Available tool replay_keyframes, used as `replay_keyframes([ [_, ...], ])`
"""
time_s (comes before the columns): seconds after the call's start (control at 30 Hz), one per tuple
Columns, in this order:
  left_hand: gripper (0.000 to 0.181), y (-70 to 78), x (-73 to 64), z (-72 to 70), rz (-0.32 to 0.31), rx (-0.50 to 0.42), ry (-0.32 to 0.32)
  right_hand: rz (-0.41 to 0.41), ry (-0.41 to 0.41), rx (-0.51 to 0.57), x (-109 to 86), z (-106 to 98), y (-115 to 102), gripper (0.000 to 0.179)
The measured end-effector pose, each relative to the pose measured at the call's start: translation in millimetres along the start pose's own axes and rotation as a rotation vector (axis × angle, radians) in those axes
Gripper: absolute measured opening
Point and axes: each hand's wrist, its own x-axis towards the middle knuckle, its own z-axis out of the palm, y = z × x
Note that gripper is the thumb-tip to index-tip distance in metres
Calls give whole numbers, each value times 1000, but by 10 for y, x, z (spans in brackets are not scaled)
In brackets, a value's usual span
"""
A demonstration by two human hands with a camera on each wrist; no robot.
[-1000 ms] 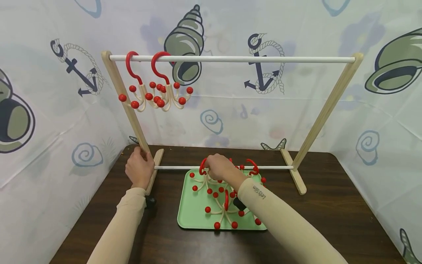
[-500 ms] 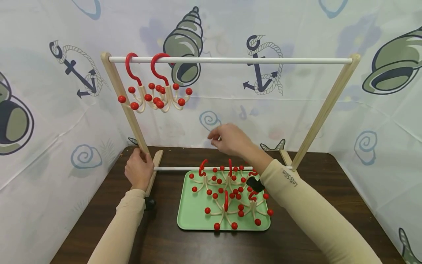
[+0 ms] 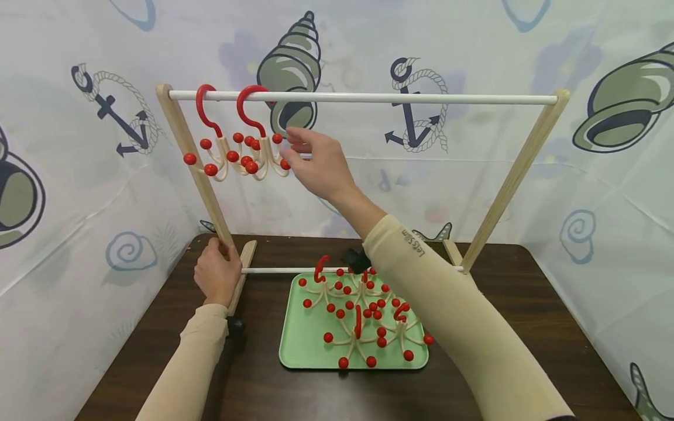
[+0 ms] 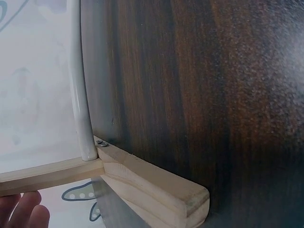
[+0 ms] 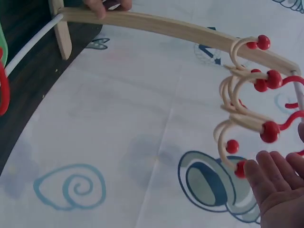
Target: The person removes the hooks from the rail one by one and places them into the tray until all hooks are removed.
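My left hand (image 3: 217, 273) holds the foot of the rack's left wooden post (image 3: 196, 169), with its fingertips (image 4: 29, 211) against the wood in the left wrist view. Raised below the white top bar (image 3: 363, 97), my right hand (image 3: 322, 166) is empty, fingers extended. It is beside the right one of two hanging hangers (image 3: 265, 155); in the right wrist view a fingertip is at a red ball (image 5: 241, 169), contact unclear. Each hanger has a red hook and curved beige arms tipped with red balls. The other hanger (image 3: 222, 155) is further left on the bar.
A green tray (image 3: 300, 345) on the dark wooden table (image 3: 253, 392) bears several more such hangers (image 3: 358, 330), partly behind my right sleeve. The white lower bar (image 3: 279, 270) runs behind it. The right post (image 3: 513, 178) leans outward. A patterned cloth surrounds the table.
My right hand has risen from the hangers on the tray to the hanging ones, moving up and left with nothing in it. The left hand stays at the post.
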Motion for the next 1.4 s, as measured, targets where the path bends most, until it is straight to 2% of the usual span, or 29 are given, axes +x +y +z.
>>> replay_keyframes([
  [0.1,17,-6,-4,-1,10,-5,0,52,-24,35,88,130,-48,49],
  [0.3,17,-12,-14,-7,10,-5,11,108,-218,42,230,290,-83,66],
  [0.37,17,-10,-15,-10,8,-4,10,131,-242,65,251,319,-84,66],
  [0.53,17,4,-8,-34,14,-3,4,176,-173,65,260,341,-102,54],
  [0.67,17,14,-12,-59,5,-1,4,188,-84,-18,253,331,-118,43],
  [0.87,15,0,-10,-44,7,1,10,184,-9,-126,254,223,-98,37],
  [1.17,16,8,-25,-14,-14,4,1,99,94,-51,259,-110,-19,31],
  [1.4,19,-15,-7,4,9,6,6,103,61,-19,103,-423,-7,39],
])
